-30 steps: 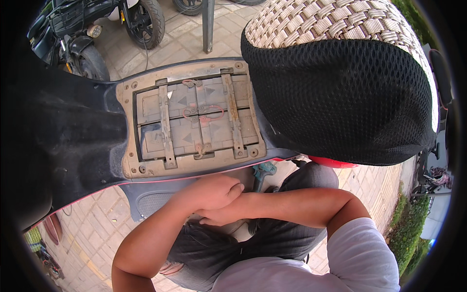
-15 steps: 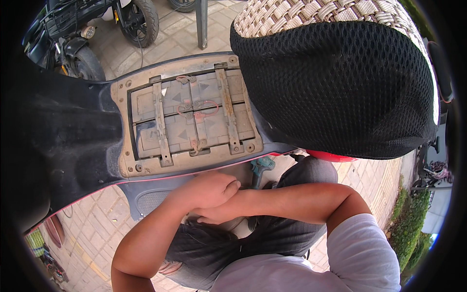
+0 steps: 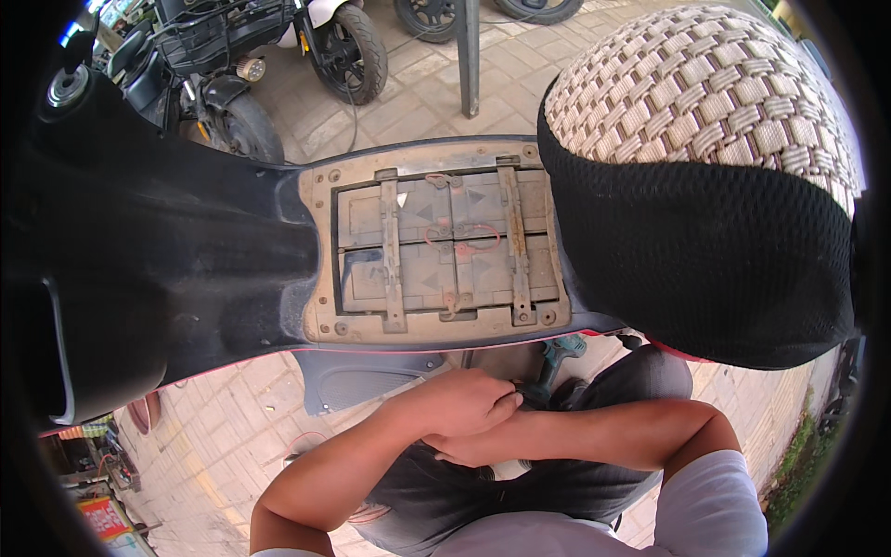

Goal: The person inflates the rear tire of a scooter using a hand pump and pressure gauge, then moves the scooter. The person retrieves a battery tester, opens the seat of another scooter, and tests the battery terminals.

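My arms cross in front of my knees. My left hand (image 3: 471, 401), curled closed, lies over my right wrist, and I cannot make out what is in it. Beneath it, my right hand (image 3: 469, 449) is partly covered; its visible fingers are bent inward, and whatever they hold is hidden. Just beyond my hands a teal power drill (image 3: 561, 353) stands beside the scooter. Above them is the scooter's open floorboard compartment (image 3: 325, 311), holding several dusty batteries (image 3: 418, 218) with red wires, under a left metal strap (image 3: 391, 251) and a right metal strap (image 3: 516, 241).
The scooter seat (image 3: 705, 251), in black mesh and beige woven covers, bulges at the right. A grey plastic panel (image 3: 357, 379) lies on the paving beside the scooter. Other parked scooters (image 3: 348, 51) and a metal post (image 3: 468, 60) stand at the far side.
The view has shifted, so the scooter and my arms appear farther right and lower. My hands stay crossed, the left over the right.
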A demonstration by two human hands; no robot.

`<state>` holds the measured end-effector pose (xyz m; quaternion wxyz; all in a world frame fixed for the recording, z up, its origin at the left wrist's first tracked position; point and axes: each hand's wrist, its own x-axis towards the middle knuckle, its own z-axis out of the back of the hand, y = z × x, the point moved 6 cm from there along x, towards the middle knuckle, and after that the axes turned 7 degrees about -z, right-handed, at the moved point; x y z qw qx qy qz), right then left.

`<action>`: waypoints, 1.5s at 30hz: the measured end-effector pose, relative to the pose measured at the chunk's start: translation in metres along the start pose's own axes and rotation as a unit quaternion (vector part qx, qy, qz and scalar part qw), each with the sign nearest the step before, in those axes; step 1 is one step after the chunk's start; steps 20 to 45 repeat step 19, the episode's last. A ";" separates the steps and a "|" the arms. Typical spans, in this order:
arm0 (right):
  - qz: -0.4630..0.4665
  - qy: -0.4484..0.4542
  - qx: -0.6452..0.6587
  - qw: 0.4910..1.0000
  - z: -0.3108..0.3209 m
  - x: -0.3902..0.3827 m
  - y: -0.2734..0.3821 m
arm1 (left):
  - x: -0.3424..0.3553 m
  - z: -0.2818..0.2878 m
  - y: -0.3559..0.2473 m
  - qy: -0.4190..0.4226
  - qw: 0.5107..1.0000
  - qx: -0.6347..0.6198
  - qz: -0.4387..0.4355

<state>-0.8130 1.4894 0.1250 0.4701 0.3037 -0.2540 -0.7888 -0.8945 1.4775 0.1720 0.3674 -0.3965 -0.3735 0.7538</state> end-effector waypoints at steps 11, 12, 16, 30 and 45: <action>-0.113 0.169 0.115 0.972 0.009 -0.051 0.032 | 0.003 -0.053 -0.013 -0.130 0.972 -0.164 0.104; -0.103 0.151 0.114 0.977 0.005 -0.058 0.038 | -0.001 -0.066 -0.018 -0.138 0.973 -0.128 0.131; -0.147 -0.008 0.206 0.968 -0.020 -0.112 0.065 | -0.015 -0.116 -0.061 -0.134 0.968 -0.013 0.210; -0.275 0.033 0.250 0.928 -0.046 -0.155 0.082 | -0.025 -0.132 -0.114 -0.106 0.966 0.088 0.219; -0.275 0.033 0.250 0.928 -0.046 -0.155 0.082 | -0.025 -0.132 -0.114 -0.106 0.966 0.088 0.219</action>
